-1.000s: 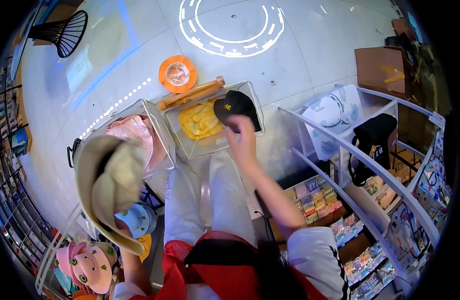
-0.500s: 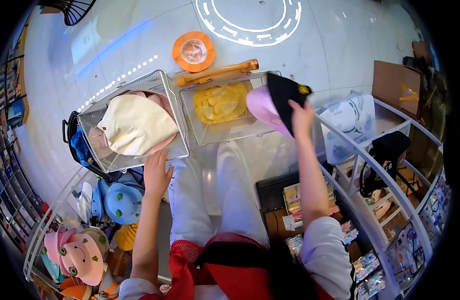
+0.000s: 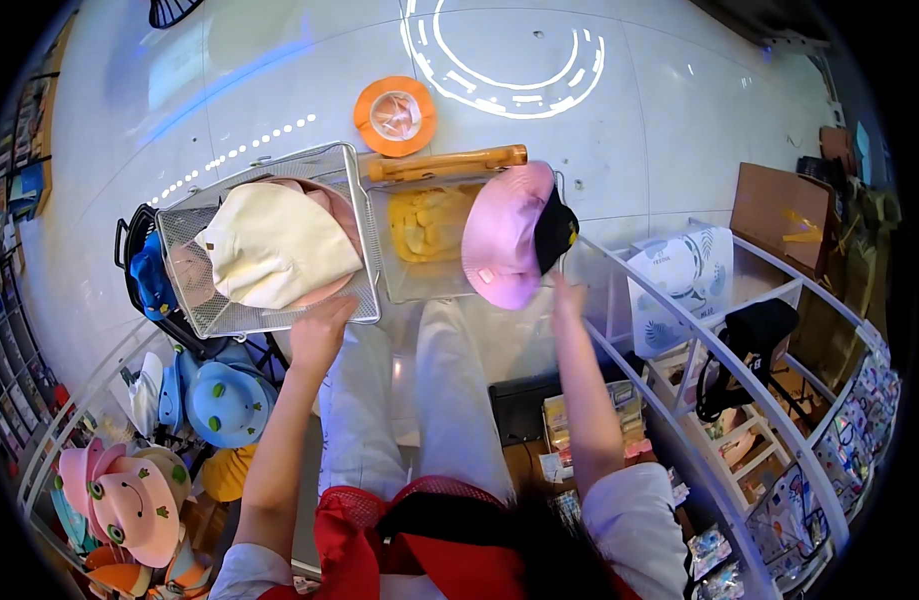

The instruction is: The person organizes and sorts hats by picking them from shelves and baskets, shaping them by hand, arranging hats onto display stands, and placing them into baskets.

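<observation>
My left hand (image 3: 319, 330) curls over the front rim of a silver mesh basket (image 3: 371, 250). In that basket a cream hat (image 3: 279, 245) lies on top of pink hats (image 3: 351, 222). My right hand (image 3: 569, 302), blurred, is at the lower right edge of a pink bucket hat with a black side (image 3: 507, 235); whether its fingers grip the hat is unclear. This hat rests over the right end of a second, clear-sided basket (image 3: 404, 285). Yellow hats (image 3: 419, 225) are inside that basket, with a wooden bar (image 3: 449, 163) along its far side.
An orange hat (image 3: 366, 115) lies upturned on the floor beyond the baskets. Blue hats (image 3: 229, 405) and pink hats (image 3: 139, 505) hang at lower left. A white curved rail (image 3: 719, 350) runs along the right, near a cardboard box (image 3: 779, 215).
The pink and black hat has turned, showing more pink, and shifted left over the clear-sided basket. My right hand has lowered toward me. My left hand has curled more at the mesh basket's rim.
</observation>
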The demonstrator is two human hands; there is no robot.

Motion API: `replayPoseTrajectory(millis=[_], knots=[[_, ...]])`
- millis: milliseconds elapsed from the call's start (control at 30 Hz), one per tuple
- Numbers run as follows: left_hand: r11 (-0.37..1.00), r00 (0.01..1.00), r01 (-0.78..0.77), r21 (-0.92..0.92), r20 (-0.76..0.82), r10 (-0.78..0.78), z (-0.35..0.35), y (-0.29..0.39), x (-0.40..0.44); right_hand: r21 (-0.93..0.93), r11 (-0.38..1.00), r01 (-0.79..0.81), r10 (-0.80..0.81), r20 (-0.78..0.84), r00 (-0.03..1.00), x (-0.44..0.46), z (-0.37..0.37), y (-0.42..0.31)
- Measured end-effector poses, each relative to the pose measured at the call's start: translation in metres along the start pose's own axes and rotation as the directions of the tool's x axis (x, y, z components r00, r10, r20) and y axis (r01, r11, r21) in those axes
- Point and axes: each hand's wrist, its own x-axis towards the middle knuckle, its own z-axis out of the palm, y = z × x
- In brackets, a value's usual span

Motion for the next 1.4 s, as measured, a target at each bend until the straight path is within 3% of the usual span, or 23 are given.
replayPoseTrajectory(millis=[33,67,133,233,500,533,600,667,733,800,867,900,967,1000,1067,1133,1200,1233,1267,1300,1333,1367,1400], knots=[[1.000,1.000,-0.005,0.004,-0.002,0.005,0.002,0.000,0.001,0.136,0.945,-0.296,0.281,0.123,0.952,-0.020,0.014,-0.015],[1.000,1.000,-0.013,0.003,-0.005,0.013,0.004,0.001,0.002,0.223,0.789,-0.572,0.511,0.278,0.813,-0.045,0.034,-0.033],[1.000,1.000,-0.024,0.005,-0.006,0.024,0.009,0.004,0.003,0.470,0.478,-0.742,0.512,0.538,0.670,-0.026,0.079,0.005],[1.000,1.000,0.009,-0.017,-0.010,-0.009,0.011,0.012,0.006,0.739,0.393,-0.547,0.530,0.304,0.791,-0.002,0.125,0.062],[0.997,0.999,0.040,-0.060,-0.016,-0.041,0.015,0.010,0.001,0.689,0.548,-0.474,0.387,0.294,0.874,-0.004,0.104,0.070],[0.996,0.999,0.050,-0.078,0.000,-0.050,0.015,0.011,0.001,0.668,0.576,-0.471,0.394,0.278,0.876,0.000,0.107,0.071],[0.991,0.997,0.079,-0.111,0.023,-0.077,0.014,0.011,0.000,0.582,0.591,-0.559,0.317,0.469,0.824,0.007,0.097,0.082],[0.985,0.996,0.084,-0.153,0.043,-0.078,0.013,0.011,-0.001,0.428,0.587,-0.687,0.502,0.474,0.723,-0.002,0.083,0.064],[0.976,0.997,0.051,-0.211,-0.039,-0.061,-0.002,0.008,-0.004,0.172,0.825,-0.538,0.489,0.257,0.833,-0.028,0.071,0.042],[0.964,0.974,-0.031,-0.263,-0.223,-0.029,-0.032,0.008,-0.007,0.068,0.940,-0.335,0.298,0.313,0.902,-0.038,0.051,0.033],[0.948,0.871,0.153,-0.278,-0.416,-0.262,-0.052,-0.024,-0.027,0.148,0.980,-0.134,0.105,0.189,0.976,-0.067,0.047,0.008],[0.924,0.786,0.237,-0.299,-0.500,-0.364,-0.062,-0.044,-0.041,0.247,0.968,-0.034,-0.022,0.224,0.974,-0.092,0.048,-0.014],[0.645,0.348,0.433,-0.629,-0.544,-0.764,-0.067,-0.105,-0.066,0.354,0.925,0.139,-0.236,0.249,0.939,-0.138,0.052,-0.054],[0.539,0.109,0.298,-0.788,-0.533,-0.839,-0.069,-0.139,-0.073,0.363,0.905,0.223,-0.325,0.249,0.912,-0.157,0.058,-0.072],[0.323,-0.288,0.123,-0.938,-0.345,-0.893,-0.008,-0.233,-0.113,0.369,0.857,0.359,-0.464,0.252,0.849,-0.196,0.073,-0.106],[0.145,-0.523,0.168,-0.975,-0.213,-0.825,0.077,-0.317,-0.158,0.325,0.790,0.519,-0.591,0.183,0.785,-0.241,0.097,-0.143],[-0.044,-0.647,0.215,-0.976,-0.109,-0.754,0.097,-0.368,-0.164,0.139,0.674,0.725,-0.737,0.077,0.671,-0.278,0.118,-0.170],[-0.143,-0.706,0.230,-0.963,-0.063,-0.706,0.107,-0.400,-0.164,-0.116,0.583,0.804,-0.809,0.008,0.588,-0.294,0.130,-0.181],[-0.246,-0.767,0.229,-0.942,-0.019,-0.641,0.117,-0.428,-0.165,-0.188,0.475,0.860,-0.873,0.019,0.487,-0.309,0.141,-0.194],[0.001,-0.690,0.369,-0.930,-0.274,-0.670,0.082,-0.439,-0.146,-0.174,0.467,0.867,-0.879,0.011,0.476,-0.328,0.163,-0.208],[0.074,-0.482,0.764,-0.641,-0.643,-0.596,0.049,-0.459,-0.142,-0.169,0.454,0.875,-0.886,0.019,0.463,-0.347,0.184,-0.222],[-0.153,-0.513,0.806,-0.572,-0.546,-0.662,0.043,-0.498,-0.143,-0.118,0.423,0.899,-0.897,0.084,0.433,-0.362,0.204,-0.234],[-0.075,-0.428,0.852,-0.518,-0.606,-0.670,0.012,-0.522,-0.133,-0.057,0.398,0.916,-0.907,0.127,0.402,-0.376,0.228,-0.242]])
